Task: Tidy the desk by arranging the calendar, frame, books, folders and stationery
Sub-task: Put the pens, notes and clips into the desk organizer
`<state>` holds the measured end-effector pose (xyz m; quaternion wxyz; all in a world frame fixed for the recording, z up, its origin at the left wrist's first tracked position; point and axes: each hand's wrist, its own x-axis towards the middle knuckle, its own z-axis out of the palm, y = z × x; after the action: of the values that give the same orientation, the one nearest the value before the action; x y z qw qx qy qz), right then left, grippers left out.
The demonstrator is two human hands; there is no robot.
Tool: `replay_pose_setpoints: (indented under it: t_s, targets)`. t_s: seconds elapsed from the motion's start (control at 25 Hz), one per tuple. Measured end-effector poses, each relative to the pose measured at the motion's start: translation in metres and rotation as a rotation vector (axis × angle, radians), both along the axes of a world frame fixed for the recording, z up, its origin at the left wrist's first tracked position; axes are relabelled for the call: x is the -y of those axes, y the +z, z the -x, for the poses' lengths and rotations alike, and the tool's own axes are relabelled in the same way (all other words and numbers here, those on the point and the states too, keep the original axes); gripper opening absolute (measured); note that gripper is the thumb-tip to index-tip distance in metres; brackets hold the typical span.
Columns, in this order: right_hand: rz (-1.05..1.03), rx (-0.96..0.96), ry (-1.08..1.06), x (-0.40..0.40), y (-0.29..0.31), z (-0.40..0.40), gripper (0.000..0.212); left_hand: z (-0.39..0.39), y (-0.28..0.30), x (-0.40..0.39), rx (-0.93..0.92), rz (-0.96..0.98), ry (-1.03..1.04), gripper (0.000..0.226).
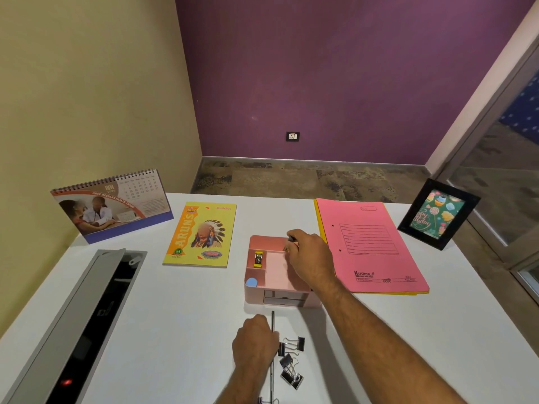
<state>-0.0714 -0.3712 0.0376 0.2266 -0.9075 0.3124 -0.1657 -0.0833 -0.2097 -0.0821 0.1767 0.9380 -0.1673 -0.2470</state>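
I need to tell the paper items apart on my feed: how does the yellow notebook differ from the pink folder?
The yellow notebook carries a colourful picture cover; the pink folder shows only a printed form with lines. The notebook looks smaller and lies left of the pink organizer; the folder lies to its right, atop a yellow one. Both lie flat and closed on the white desk.

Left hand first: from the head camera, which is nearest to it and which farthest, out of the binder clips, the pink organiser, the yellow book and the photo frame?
1. Binder clips, just right of the left hand.
2. Pink organiser, just beyond.
3. Yellow book, farther back, left.
4. Photo frame, far right corner.
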Motion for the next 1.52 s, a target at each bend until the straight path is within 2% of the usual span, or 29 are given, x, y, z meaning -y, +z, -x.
replay_pose_setpoints:
  t_s: [0.2,0.32,0.44,0.56,0.68,0.76,0.84,0.88,0.96,1.04,1.16,1.36,1.44,1.52]
  targets:
    - [-0.032,-0.063,0.004,0.0,-0.011,-0.001,0.029,-0.002,0.004,0.0,-0.019,0.016,-0.05,0.025]
    - [-0.059,0.002,-0.016,0.001,-0.014,0.006,0.028,-0.004,0.011,-0.004,-0.071,0.096,-0.026,0.016]
    - [-0.107,0.14,-0.015,-0.001,-0.016,0.022,0.023,-0.007,0.027,-0.006,-0.114,0.284,0.026,0.008]
    - [-0.149,0.249,-0.038,-0.009,-0.016,0.039,0.023,-0.009,0.039,-0.005,-0.115,0.59,0.026,0.014]
    - [-0.07,0.294,0.069,-0.017,-0.014,0.049,0.024,-0.013,0.053,-0.001,0.02,0.833,-0.049,0.021]
    - [-0.181,0.334,0.134,-0.021,-0.009,0.05,0.021,-0.02,0.061,0.004,0.156,0.907,-0.072,0.022]
    - [-0.307,0.358,0.158,-0.024,-0.004,0.047,0.017,-0.027,0.069,0.007,0.235,0.951,-0.086,0.011]
    - [-0.335,0.373,0.163,-0.025,-0.001,0.045,0.016,-0.031,0.073,0.008,0.251,0.974,-0.099,0.005]
    - [-0.382,0.424,0.153,-0.025,0.007,0.042,0.014,-0.038,0.077,0.005,0.228,1.01,-0.09,0.01]
    - [-0.415,0.526,0.115,-0.021,0.016,0.038,0.011,-0.048,0.08,-0.001,0.172,1.032,0.039,0.012]
    - [-0.419,0.695,0.013,-0.011,0.029,0.031,0.015,-0.066,0.069,-0.021,0.115,0.941,0.217,0.023]
    - [-0.339,0.755,-0.129,0.003,0.034,0.013,0.015,-0.07,0.04,-0.051,-0.123,0.398,-0.001,0.016]
    - [-0.301,0.721,-0.144,0.004,0.03,0.005,0.017,-0.062,0.031,-0.054,-0.097,0.188,-0.08,0.023]
    - [-0.255,0.646,-0.137,0.005,0.024,-0.001,0.019,-0.054,0.023,-0.053,-0.079,0.101,-0.076,0.029]
